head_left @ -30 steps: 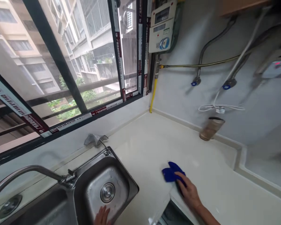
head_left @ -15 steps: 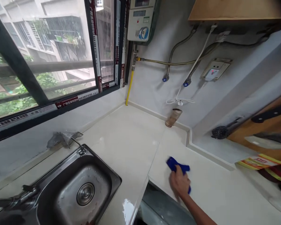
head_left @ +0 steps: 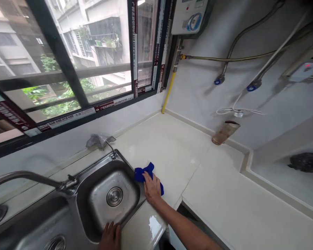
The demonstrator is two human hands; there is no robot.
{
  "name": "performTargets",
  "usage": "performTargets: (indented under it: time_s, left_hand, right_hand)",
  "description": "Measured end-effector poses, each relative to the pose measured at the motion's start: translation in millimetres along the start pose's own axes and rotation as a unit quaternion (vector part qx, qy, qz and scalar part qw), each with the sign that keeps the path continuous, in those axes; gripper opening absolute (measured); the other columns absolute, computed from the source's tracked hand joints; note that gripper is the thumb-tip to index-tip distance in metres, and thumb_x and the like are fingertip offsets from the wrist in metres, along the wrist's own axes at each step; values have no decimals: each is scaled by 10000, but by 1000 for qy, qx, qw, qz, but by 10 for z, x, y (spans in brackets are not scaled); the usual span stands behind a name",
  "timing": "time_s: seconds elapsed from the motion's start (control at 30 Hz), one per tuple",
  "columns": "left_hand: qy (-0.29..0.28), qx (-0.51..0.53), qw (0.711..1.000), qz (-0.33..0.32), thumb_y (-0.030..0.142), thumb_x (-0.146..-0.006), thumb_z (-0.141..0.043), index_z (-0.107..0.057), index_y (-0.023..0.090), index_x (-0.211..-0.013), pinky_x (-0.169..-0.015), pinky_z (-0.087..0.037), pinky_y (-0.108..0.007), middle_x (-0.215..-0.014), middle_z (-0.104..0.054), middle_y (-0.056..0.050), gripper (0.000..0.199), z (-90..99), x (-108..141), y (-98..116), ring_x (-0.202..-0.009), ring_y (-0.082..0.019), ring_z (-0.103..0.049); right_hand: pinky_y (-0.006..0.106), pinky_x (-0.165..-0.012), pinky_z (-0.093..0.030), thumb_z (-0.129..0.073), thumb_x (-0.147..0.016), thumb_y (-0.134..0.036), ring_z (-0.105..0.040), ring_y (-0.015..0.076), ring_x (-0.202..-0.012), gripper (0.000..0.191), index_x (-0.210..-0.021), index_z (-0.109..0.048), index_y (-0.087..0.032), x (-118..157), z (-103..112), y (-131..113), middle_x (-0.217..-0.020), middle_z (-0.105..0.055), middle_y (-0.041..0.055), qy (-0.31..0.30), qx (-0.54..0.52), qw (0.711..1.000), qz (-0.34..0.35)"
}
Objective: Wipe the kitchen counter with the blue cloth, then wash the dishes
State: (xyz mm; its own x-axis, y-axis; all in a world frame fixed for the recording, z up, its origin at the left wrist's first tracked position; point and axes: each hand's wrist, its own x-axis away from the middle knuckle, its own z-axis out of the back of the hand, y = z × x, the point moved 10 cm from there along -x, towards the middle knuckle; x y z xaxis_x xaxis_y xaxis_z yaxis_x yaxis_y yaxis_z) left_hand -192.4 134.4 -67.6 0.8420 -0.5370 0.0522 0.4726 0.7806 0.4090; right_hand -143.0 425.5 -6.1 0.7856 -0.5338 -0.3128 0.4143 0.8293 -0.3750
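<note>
My right hand (head_left: pixel 152 189) grips a dark blue cloth (head_left: pixel 141 174) and presses it against the white countertop (head_left: pixel 172 142), right beside the sink's right rim. Part of the cloth sticks out past the fingers on both sides. At the bottom, my left hand (head_left: pixel 111 237) rests on the front edge of the steel sink (head_left: pixel 104 189), its fingers stretched out and holding nothing. The sink basin has a round drain (head_left: pixel 114 196) and some water drops.
A curved faucet (head_left: pixel 28 176) rises at the left. A plastic-wrapped bundle (head_left: pixel 99 141) lies behind the sink. A brownish cylinder (head_left: pixel 225 133) leans in the wall corner. In front, the counter has an opening (head_left: pixel 189 212). A wet patch (head_left: pixel 154 225) shines nearby.
My right hand has moved left with the blue cloth, from the right-hand counter to the sink's edge. The view has turned left, and my left hand now shows at the sink front.
</note>
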Motion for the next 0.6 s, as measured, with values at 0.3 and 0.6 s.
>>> performTargets:
  time_s: [0.3, 0.6]
  left_hand:
    - [-35, -52, 997, -50, 215, -884, -417, -640, 215, -1211, -1070, -490, -410, -1263, -684, -75, 396, 126, 228, 218, -1301, -218, -542]
    - [18, 86, 996, -13, 366, -951, -331, -683, 151, -1158, -1141, -434, -477, -1308, -661, -124, 462, 183, 280, -96, -1345, -259, -511]
  right_hand:
    - [433, -891, -498, -353, -939, -248, -616, 262, -1021, 381, -1189, -638, -283, 526, 400, 45, -1117, -702, 61, 72, -267, 961, 2]
    - [487, -928, -449, -354, -891, -357, -594, 319, -1009, 525, -1301, -586, -124, 497, 1077, 1569, -1215, -658, 168, 77, -44, 981, -175]
